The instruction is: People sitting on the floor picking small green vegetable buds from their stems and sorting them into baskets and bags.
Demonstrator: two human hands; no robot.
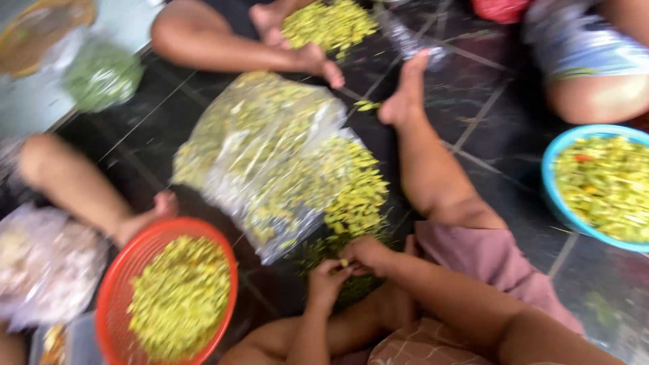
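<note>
Both forearms reach forward over the lap, and the left hand [327, 280] and right hand [368, 255] meet with fingers pinched together on a small yellow flower bud [344, 263]. They work at the near edge of a loose heap of yellow-green buds [355, 196] spilling from a clear plastic bag [263, 145] on the dark tiled floor [493, 115], with a round red plastic basket [118, 284] of buds to the left.

I see a dark, glossy stone tile floor [487, 115] with pale grout lines running diagonally; soft daylight glints off it. At upper left a lighter, pale grey-green surface [27, 101] borders the dark tiles. View blurred.
</note>
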